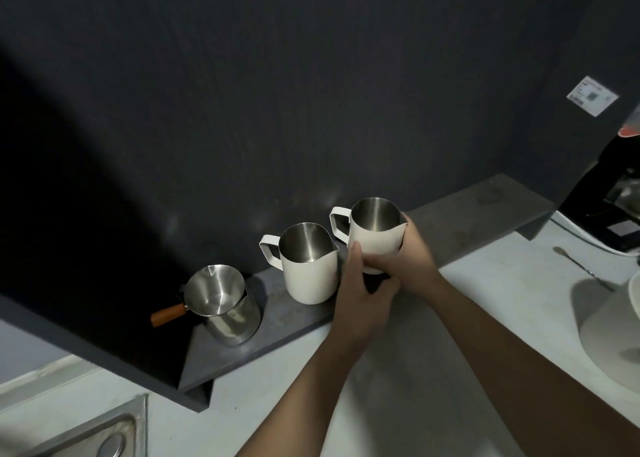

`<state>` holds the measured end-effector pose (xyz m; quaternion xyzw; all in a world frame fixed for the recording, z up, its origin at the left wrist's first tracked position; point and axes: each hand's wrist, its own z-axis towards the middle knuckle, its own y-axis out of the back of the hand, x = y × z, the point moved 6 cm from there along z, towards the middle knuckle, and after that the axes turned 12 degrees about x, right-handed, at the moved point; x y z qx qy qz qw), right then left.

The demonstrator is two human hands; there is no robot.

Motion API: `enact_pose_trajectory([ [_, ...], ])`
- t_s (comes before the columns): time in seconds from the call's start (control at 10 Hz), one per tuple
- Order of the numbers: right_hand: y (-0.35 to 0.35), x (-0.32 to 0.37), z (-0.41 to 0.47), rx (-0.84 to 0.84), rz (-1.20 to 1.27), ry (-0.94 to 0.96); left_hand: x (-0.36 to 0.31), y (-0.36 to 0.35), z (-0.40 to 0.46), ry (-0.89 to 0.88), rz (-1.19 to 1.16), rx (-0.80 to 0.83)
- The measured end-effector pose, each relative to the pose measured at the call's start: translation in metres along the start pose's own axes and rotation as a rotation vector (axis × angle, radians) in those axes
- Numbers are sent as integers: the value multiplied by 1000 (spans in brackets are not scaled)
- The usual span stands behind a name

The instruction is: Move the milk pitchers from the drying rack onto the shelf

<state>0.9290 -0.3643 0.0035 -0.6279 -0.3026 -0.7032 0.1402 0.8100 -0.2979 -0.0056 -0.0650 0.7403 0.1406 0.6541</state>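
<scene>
Three milk pitchers line the dark grey shelf (478, 214) against the dark wall. At the left stands a bare steel pitcher (221, 304) with a wooden handle. In the middle is a white pitcher (310, 273), upright, handle to the left. Right of it is a second white pitcher (375, 234), which both my hands grip low on its body. My left hand (363, 293) wraps its front and my right hand (412, 252) its right side. Its base is hidden by my fingers, so I cannot tell whether it touches the shelf.
A pale countertop (485, 300) lies below the shelf. A steel sink corner (104, 436) shows at the bottom left. A white round dish (609, 345) and a long spoon (581, 266) sit at the right, with a black machine (609, 200) behind them.
</scene>
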Motion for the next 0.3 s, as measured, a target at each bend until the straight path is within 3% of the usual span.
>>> enact_pose_trajectory([
  [0.1, 7, 13, -17, -13, -119, -70, -24, 8, -22, -86, -1, -54],
  [0.2, 20, 46, -36, -66, -236, 62, -62, 23, -47, -218, 39, -143],
  [0.3, 22, 99, -62, -99, -390, 256, -102, 45, -72, -345, 282, -267],
])
